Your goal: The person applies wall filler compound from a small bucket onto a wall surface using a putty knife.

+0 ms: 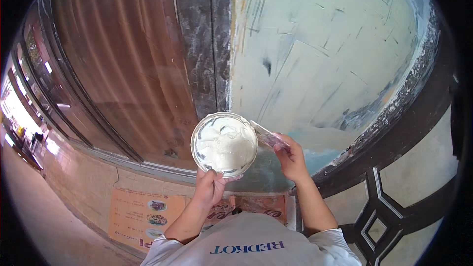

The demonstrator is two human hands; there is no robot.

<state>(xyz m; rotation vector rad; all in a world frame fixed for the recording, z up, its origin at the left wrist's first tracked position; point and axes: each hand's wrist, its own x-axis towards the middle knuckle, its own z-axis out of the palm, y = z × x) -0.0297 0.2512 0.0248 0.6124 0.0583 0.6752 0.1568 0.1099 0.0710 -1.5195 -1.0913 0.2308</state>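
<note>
My left hand (211, 186) grips the lower rim of a round tub or lid (194, 155), thumb over the edge and fingers underneath. Thick white paste (229, 143), like putty, is smeared across it, with dark patches showing through near its edge. My right hand (291, 160) is closed round a flat scraper (266, 135) with a white-coated edge. The scraper's tip is beside the tub's upper right rim; whether they touch I cannot tell. Behind both stands a panel (315, 69) covered in pale, streaky paint or filler, with dark scratches.
Left of the panel are a scuffed dark post (199, 39) and a glazed frame with a brown curtain (123, 54) behind it. A dark door-like frame with pale panels (414, 152) is at the right. Low down lies an orange printed sheet (133, 216).
</note>
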